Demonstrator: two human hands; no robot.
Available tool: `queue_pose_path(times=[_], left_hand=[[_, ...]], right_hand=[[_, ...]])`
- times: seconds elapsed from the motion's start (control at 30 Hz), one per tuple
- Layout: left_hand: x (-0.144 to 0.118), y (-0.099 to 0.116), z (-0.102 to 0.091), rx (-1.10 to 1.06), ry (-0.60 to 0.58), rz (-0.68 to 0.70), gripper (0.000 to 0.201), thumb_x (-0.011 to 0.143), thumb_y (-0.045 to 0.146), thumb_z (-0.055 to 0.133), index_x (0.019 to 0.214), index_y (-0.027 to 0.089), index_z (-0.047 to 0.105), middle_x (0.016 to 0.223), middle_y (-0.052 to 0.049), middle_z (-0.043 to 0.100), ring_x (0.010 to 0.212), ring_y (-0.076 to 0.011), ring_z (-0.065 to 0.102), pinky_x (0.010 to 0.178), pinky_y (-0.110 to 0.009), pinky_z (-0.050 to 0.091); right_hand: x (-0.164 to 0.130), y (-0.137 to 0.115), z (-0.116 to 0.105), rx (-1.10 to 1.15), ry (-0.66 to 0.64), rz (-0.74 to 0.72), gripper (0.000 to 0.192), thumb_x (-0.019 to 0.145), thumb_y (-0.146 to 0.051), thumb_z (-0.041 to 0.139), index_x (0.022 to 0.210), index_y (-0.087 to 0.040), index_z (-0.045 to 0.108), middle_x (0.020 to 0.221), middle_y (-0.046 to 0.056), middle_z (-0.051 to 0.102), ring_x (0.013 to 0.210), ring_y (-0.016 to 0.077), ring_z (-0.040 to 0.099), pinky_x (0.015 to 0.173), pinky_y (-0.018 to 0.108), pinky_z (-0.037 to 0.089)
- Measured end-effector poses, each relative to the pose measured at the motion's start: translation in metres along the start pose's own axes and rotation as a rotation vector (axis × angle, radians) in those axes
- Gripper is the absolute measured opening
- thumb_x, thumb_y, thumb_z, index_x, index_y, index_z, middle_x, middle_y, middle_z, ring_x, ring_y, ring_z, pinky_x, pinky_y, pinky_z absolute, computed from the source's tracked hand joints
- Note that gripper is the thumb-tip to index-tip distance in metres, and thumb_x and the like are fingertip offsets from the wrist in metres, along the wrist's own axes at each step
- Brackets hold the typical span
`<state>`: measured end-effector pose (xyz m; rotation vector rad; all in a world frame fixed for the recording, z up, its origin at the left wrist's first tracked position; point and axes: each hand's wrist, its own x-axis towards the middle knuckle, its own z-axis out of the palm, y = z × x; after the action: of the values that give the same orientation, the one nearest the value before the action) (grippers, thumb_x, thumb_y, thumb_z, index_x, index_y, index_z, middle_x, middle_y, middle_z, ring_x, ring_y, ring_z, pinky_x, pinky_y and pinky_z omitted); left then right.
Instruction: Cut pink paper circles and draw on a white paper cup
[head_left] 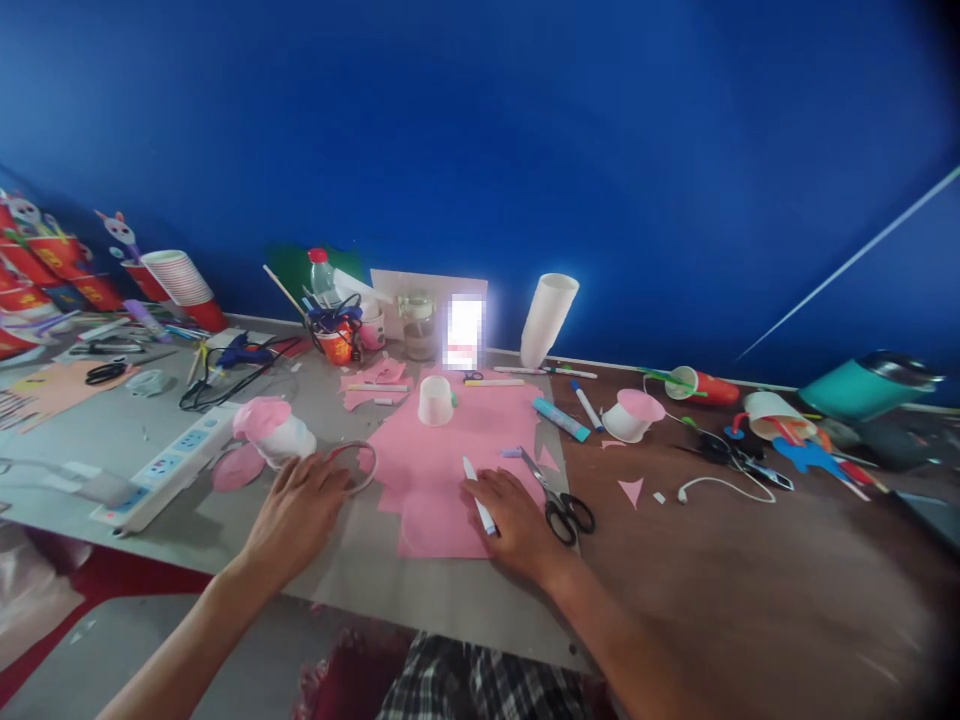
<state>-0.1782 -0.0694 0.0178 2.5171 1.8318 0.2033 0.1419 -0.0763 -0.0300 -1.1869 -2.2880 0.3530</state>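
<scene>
My left hand (306,505) lies palm down on the grey table with its fingers stretched out. Its fingertips are beside a thin ring (375,468), perhaps a tape roll, and close to a white paper cup with pink paper on it (289,440). My right hand (511,515) rests over pink paper (435,520), its fingers bent around a white marker (471,470). Black-handled scissors (561,500) lie just right of that hand. A small white cup (435,402) stands upside down on the pink paper. Beyond my right hand lies a marker cap (511,453).
A power strip (169,470) lies left. Along the blue wall stand a glass jar (417,325), a bright phone-like screen (466,332) and stacked white cups (549,320). At right are a glue stick (561,419), a pink-topped cup (634,415) and a teal bottle (859,388).
</scene>
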Motion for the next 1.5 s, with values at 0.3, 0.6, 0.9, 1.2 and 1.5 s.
queue_pose_path(times=[0.3,0.6,0.9,1.2,1.5], left_hand=[[0.013,0.061,-0.005,-0.371,-0.064,-0.013,0.034,0.092,0.03,0.041,0.104,0.019,0.069,0.117,-0.015,0.07,0.11,-0.0282,0.062,0.1,-0.042,0.045],[0.044,0.075,-0.015,-1.058,-0.262,-0.42,0.031,0.075,0.036,0.067,0.1,0.019,0.069,0.12,-0.012,0.07,0.117,-0.0293,0.061,0.097,-0.038,0.05],[0.063,0.081,-0.022,-1.427,-0.403,-0.7,0.022,0.079,0.028,0.07,0.096,0.016,0.066,0.096,-0.007,0.068,0.085,-0.0162,0.067,0.076,-0.029,0.053],[0.071,0.086,-0.028,-1.552,-0.422,-0.848,0.012,0.083,0.015,0.06,0.095,0.016,0.06,0.077,-0.002,0.067,0.064,-0.0129,0.066,0.066,-0.026,0.052],[0.071,0.086,-0.019,-1.596,-0.442,-0.869,0.012,0.079,0.017,0.065,0.089,0.016,0.058,0.075,-0.003,0.069,0.067,-0.015,0.068,0.071,-0.028,0.054]], right_hand=[[-0.002,0.0,-0.003,-0.047,0.046,0.039,0.038,0.089,-0.014,0.056,0.125,-0.022,0.064,0.117,0.013,0.072,0.117,0.0292,0.063,0.104,0.049,0.047],[-0.003,-0.005,-0.005,0.063,0.17,-0.01,0.045,0.089,-0.013,0.055,0.132,-0.024,0.057,0.125,0.012,0.068,0.126,0.0286,0.056,0.107,0.052,0.046],[0.008,-0.01,-0.001,0.591,0.056,0.078,0.028,0.095,-0.032,0.051,0.117,-0.019,0.063,0.086,0.007,0.073,0.078,0.0211,0.07,0.074,0.037,0.059],[0.007,0.001,-0.005,0.356,0.205,0.084,0.036,0.088,-0.018,0.054,0.123,-0.022,0.062,0.111,0.011,0.072,0.105,0.0255,0.066,0.095,0.042,0.052],[0.003,0.008,0.0,0.213,0.324,0.132,0.046,0.085,-0.006,0.049,0.127,-0.02,0.059,0.118,0.014,0.069,0.114,0.0276,0.063,0.099,0.046,0.051]])
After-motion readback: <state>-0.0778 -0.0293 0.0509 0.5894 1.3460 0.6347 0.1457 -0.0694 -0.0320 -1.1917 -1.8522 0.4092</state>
